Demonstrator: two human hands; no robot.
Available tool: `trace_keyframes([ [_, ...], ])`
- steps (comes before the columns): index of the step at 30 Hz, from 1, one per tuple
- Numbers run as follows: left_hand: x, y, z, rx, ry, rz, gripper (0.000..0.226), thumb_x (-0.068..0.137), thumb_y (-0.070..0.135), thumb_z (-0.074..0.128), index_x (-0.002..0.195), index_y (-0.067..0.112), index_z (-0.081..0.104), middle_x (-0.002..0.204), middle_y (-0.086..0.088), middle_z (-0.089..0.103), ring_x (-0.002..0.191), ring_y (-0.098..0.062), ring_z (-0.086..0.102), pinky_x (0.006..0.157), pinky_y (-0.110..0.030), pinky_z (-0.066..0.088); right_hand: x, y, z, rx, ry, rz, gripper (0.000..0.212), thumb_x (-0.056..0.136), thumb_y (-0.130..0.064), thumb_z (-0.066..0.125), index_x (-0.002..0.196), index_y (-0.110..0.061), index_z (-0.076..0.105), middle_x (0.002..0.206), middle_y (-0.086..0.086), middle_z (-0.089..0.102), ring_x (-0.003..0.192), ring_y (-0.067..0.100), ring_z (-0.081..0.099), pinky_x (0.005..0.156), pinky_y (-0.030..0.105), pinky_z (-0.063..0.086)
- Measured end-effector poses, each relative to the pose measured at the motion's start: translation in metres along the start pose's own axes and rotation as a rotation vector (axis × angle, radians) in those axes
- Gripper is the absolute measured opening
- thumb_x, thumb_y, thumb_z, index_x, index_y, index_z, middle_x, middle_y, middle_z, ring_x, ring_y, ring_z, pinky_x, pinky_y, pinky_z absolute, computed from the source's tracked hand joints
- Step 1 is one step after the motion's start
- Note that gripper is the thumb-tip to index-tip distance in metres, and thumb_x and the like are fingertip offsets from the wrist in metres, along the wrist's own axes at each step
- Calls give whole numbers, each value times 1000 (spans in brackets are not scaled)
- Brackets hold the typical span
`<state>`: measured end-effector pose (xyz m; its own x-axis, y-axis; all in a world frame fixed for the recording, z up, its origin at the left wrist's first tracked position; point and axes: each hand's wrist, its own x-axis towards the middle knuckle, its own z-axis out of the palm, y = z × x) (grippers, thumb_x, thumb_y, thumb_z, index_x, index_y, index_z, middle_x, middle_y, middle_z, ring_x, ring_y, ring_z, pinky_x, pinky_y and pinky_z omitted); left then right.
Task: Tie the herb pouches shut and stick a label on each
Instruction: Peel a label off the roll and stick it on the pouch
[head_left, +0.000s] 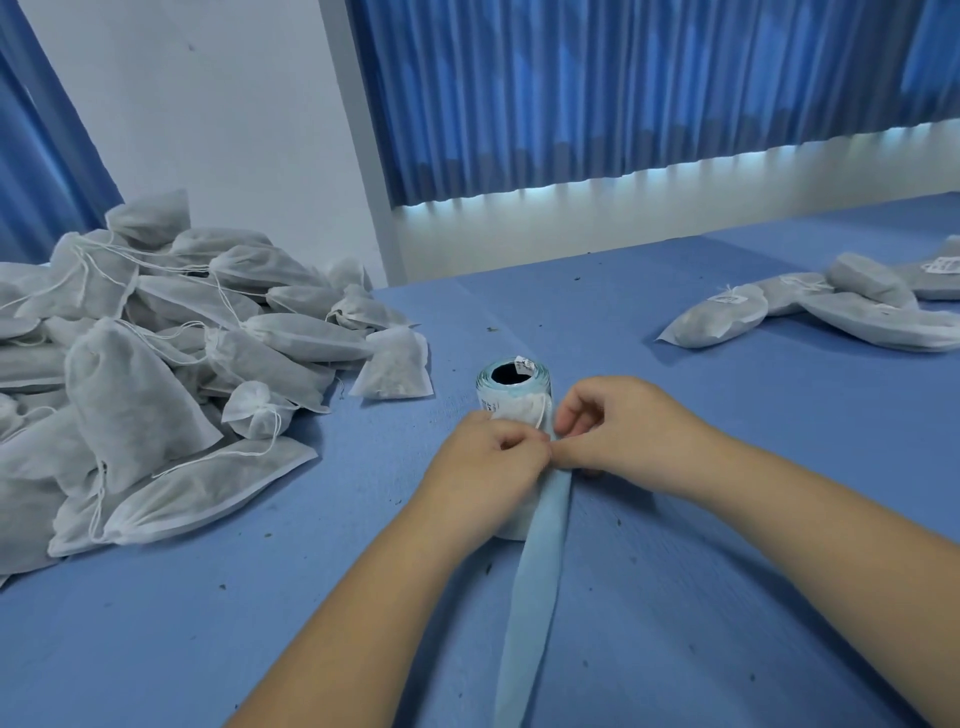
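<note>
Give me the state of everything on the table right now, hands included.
Left pile: heaped, no labels showing.
Right pile: lying flat, some labelled.
Roll: upright, partly unwound.
Strip: trailing from roll to the near side.
Left hand: pinching strip's upper end.
Right hand: pinching the same spot.
Pouch: under left hand, against roll.

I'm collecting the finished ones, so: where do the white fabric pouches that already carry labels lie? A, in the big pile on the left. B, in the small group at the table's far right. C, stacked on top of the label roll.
B: small white labels show on the white fabric pouches at the blue table's far right; none shows on the big left pile.
</note>
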<state>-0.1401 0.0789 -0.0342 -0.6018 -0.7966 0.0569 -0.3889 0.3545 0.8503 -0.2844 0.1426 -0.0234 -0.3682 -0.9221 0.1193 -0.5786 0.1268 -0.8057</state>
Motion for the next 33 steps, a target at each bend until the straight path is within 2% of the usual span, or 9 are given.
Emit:
trace_keyframes([
  [2, -2, -1, -3, 5, -34, 9, 18, 86, 23, 65, 75, 33, 75, 116, 2, 53, 118, -10, 53, 89, -23, 41, 0, 0, -3, 80, -38, 29, 20, 68, -14, 82, 73, -14, 63, 55, -8, 63, 50, 8, 59, 58, 27, 53],
  [5, -5, -1, -4, 25, -51, 19, 7, 83, 24, 71, 83, 30, 74, 107, 3, 52, 95, -6, 58, 74, -15, 40, -1, 0, -7, 212, -101, 74, 23, 70, -17, 85, 75, -11, 63, 60, -2, 67, 54, 9, 64, 54, 19, 52],
  [9, -7, 2, -3, 40, -5, 10, 14, 81, 20, 72, 69, 26, 71, 107, 0, 53, 88, -4, 56, 60, -4, 34, -2, 0, -10, 296, -152, 102, 19, 72, -13, 84, 75, -9, 65, 65, 4, 68, 56, 12, 65, 56, 20, 53],
  [11, -8, 3, -4, 24, 2, -3, 19, 81, 19, 72, 65, 28, 68, 109, 3, 53, 90, -2, 55, 60, -4, 35, -1, 2, -12, 315, -170, 124, 15, 75, -10, 81, 76, -8, 66, 69, 10, 69, 58, 16, 64, 63, 24, 58],
  [13, -8, 4, -4, 13, 4, -13, 19, 81, 19, 71, 65, 28, 68, 113, 6, 53, 95, -3, 56, 69, -12, 38, -1, 2, -15, 326, -182, 150, 11, 78, -8, 78, 78, -6, 66, 70, 14, 68, 62, 20, 64, 68, 28, 58],
  [15, -9, 5, -4, 17, 5, -17, 19, 82, 20, 71, 65, 28, 68, 114, 7, 53, 97, -5, 56, 72, -18, 38, -1, 2, -16, 328, -186, 166, 10, 80, -5, 75, 78, -5, 65, 69, 14, 67, 61, 19, 63, 65, 27, 57],
  [19, -10, 6, -4, 16, 12, -31, 21, 83, 16, 68, 64, 25, 67, 104, 9, 53, 87, -3, 56, 71, -19, 38, -1, 0, -20, 268, -187, 204, 8, 84, -4, 69, 78, -4, 63, 63, 11, 66, 54, 15, 63, 53, 22, 54],
  [27, -11, 7, -7, 3, 40, -89, 27, 82, 14, 67, 57, 23, 62, 80, 16, 60, 58, 5, 54, 54, -9, 42, -5, 2, -44, 258, -176, 297, 8, 85, -5, 61, 77, -5, 60, 65, 7, 63, 61, 20, 63, 51, 25, 50],
  [33, -13, 7, -19, -79, 91, -112, 18, 87, 22, 63, 73, 15, 74, 63, 18, 61, 54, 6, 51, 48, -4, 35, -9, -8, -39, 391, -72, 100, 11, 87, -8, 61, 77, -10, 60, 65, 0, 64, 61, 16, 61, 58, 28, 48],
])
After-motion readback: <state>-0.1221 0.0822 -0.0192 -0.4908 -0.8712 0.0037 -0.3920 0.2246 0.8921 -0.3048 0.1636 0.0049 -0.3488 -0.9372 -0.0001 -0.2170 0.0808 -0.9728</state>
